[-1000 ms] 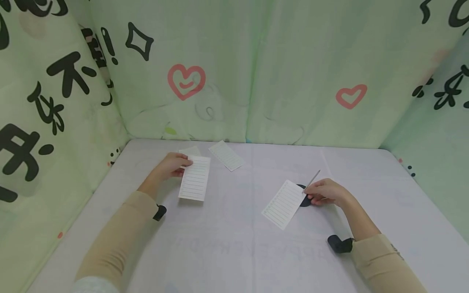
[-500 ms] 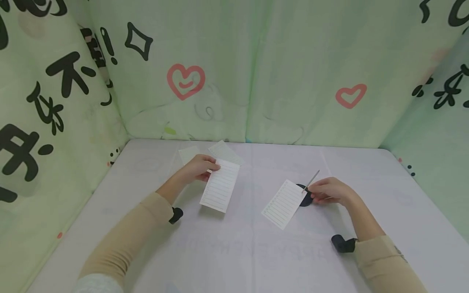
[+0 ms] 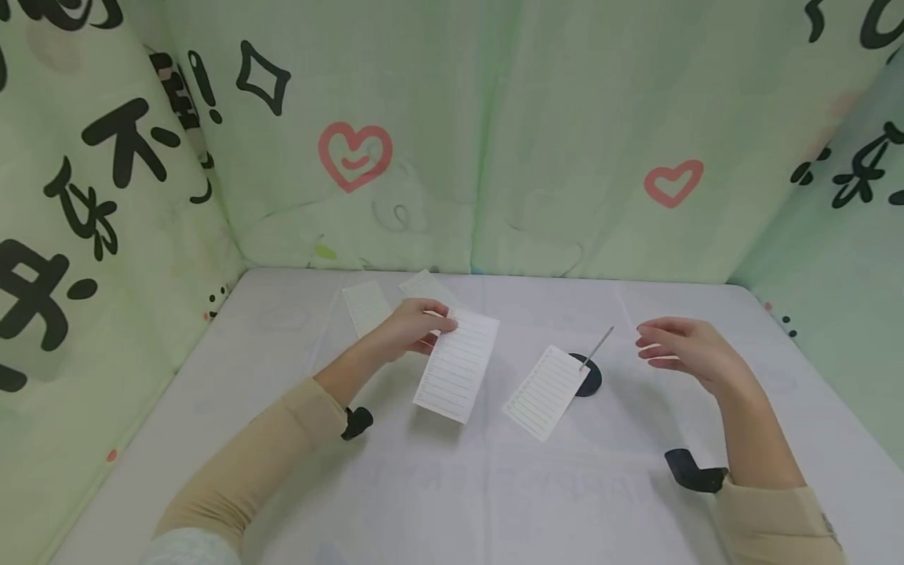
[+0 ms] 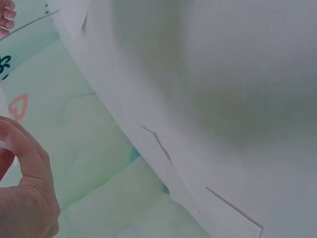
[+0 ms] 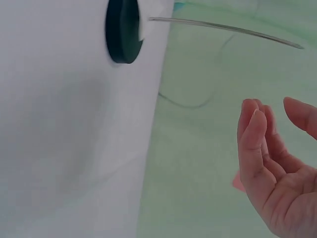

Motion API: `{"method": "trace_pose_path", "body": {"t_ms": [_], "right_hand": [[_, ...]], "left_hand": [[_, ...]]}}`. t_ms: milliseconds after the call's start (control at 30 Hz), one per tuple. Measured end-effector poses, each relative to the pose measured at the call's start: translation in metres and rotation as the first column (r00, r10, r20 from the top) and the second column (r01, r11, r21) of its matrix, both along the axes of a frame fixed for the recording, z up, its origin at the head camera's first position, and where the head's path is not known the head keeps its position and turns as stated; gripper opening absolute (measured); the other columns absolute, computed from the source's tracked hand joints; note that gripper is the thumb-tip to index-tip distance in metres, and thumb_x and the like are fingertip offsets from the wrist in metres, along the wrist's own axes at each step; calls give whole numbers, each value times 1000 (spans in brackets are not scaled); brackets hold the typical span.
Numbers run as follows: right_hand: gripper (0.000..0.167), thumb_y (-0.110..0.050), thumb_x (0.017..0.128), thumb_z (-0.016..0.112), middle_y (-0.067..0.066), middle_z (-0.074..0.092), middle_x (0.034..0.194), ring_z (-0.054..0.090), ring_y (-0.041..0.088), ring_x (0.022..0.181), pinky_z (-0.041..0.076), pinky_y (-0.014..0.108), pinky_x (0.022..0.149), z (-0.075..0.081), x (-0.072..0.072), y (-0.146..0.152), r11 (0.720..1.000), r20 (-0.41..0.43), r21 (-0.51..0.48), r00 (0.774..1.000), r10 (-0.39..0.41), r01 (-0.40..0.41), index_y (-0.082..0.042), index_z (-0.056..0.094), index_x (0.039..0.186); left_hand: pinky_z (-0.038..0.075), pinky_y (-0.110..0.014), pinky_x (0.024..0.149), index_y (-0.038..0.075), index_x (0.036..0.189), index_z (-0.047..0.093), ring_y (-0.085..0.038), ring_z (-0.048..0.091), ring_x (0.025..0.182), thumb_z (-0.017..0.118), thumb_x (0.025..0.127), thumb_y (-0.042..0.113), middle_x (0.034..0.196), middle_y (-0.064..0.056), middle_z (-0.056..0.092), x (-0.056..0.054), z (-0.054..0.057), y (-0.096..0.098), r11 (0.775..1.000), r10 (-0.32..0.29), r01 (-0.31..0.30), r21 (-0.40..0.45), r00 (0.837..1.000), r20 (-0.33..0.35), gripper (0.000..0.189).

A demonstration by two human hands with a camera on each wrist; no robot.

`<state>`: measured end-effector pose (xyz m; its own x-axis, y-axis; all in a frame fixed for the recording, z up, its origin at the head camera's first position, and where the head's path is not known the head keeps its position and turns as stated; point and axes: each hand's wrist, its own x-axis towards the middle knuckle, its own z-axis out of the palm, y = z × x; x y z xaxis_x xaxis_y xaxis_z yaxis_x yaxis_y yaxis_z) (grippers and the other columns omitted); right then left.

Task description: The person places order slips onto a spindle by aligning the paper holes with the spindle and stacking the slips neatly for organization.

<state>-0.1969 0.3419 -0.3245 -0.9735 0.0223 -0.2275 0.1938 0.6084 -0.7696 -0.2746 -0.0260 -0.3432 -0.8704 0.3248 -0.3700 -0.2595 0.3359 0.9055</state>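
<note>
Green curtains (image 3: 565, 118) surround a white desk (image 3: 424, 502). Above it, the right hand (image 3: 695, 353) is released, fingers bent; the left hand (image 3: 406, 329) pinches a lined sheet (image 3: 459, 373) near its top. Two more sheets (image 3: 366, 306) lie behind the left hand; another sheet (image 3: 544, 396) overlaps a black base (image 3: 592, 382), where a spike (image 3: 600, 344) slants up.
</note>
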Motion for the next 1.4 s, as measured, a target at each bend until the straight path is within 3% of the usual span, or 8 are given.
{"method": "trace_pose_path", "body": {"t_ms": [133, 267, 467, 600, 800, 1067, 1400], "right_hand": [[62, -42, 92, 49, 5, 60, 100, 61, 0, 79, 53, 21, 73, 15, 11, -9, 998, -87, -49, 996, -31, 27, 7, 38, 129], [55, -36, 91, 53, -9, 62, 86, 63, 3, 78, 54, 22, 70, 28, 21, -26, 995, -156, -98, 988, -14, -2, 8, 43, 123], [44, -26, 92, 56, 1, 65, 88, 65, 11, 79, 55, 26, 70, 35, 30, -56, 986, -180, -123, 980, 88, -111, 10, 50, 116], [42, -24, 92, 56, 11, 64, 92, 65, 16, 82, 54, 28, 72, 32, 30, -71, 971, -138, -164, 978, 154, -176, 9, 51, 117], [42, -23, 90, 58, 11, 64, 91, 64, 19, 82, 54, 31, 72, 22, 26, -87, 938, -72, -259, 973, 220, -231, 10, 53, 115], [43, -23, 89, 61, 19, 64, 93, 64, 20, 78, 55, 32, 70, 11, 25, -97, 927, -22, -293, 971, 238, -234, 12, 53, 113], [36, -16, 87, 62, 7, 64, 77, 62, 15, 70, 55, 28, 65, 7, 26, -100, 914, -2, -334, 970, 242, -229, 14, 54, 105]], "left_hand": [[50, -22, 55, 3, 114, 54, -18, 58, 65, 61, 87, 13, 89, -9, 63, 8, 6, 7, 999, -46, 47, 20, 999, -26, 29], [49, -23, 55, 3, 112, 54, -18, 58, 64, 61, 87, 13, 86, -9, 63, 15, 9, 12, 996, -77, 79, 45, 996, -42, 28], [49, -23, 53, 1, 110, 54, -17, 57, 62, 61, 87, 11, 82, -8, 62, 25, 13, 21, 987, -130, 135, 86, 990, -60, 27], [50, -24, 53, 1, 109, 55, -16, 58, 61, 60, 87, 11, 81, -7, 62, 31, 14, 26, 980, -158, 166, 108, 985, -72, 25], [50, -24, 53, 1, 104, 55, -17, 58, 61, 60, 87, 10, 80, -6, 63, 41, 15, 32, 968, -206, 215, 125, 975, -83, 20], [49, -23, 52, 1, 103, 54, -16, 56, 59, 61, 87, 10, 80, -8, 66, 47, 12, 37, 966, -225, 234, 106, 970, -90, 19], [48, -22, 49, 1, 100, 55, -15, 55, 56, 62, 85, 8, 79, -8, 66, 50, 7, 41, 967, -225, 232, 109, 972, -75, 18]]}}
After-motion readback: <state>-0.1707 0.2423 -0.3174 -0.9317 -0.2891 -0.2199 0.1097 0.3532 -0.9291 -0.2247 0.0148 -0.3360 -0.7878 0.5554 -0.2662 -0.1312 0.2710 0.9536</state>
